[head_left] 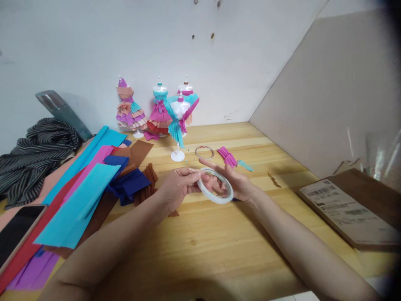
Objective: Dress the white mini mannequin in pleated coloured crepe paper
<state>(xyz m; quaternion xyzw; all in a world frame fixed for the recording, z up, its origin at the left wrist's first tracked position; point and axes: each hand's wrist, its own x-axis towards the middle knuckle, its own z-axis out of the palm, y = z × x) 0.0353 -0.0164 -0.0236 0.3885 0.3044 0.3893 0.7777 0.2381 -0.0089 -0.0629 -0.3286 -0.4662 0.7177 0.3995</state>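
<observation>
Between my hands is a roll of clear tape (pixel 232 195), its ring tilted. My left hand (pixel 178 186) pinches its left edge between thumb and fingers. My right hand (pixel 242 184) is at its right side, index finger stretched out to the left and other fingers curled, partly seen through the ring. Just beyond stands a small white dress form (pixel 181 109) with turquoise and magenta crepe paper draped from its shoulders. A thin ring (pixel 204 152), pleated magenta paper (pixel 227 156) and a turquoise strip (pixel 245 165) lie beyond my right hand.
Several dress forms in paper dresses (pixel 130 110) stand along the wall. Crepe paper sheets (pixel 78 205), a phone (pixel 20 230) and a striped cloth (pixel 40 154) cover the left side. Pleated brown paper (pixel 149 177) is beside my left hand. A cardboard package (pixel 351 209) sits at right.
</observation>
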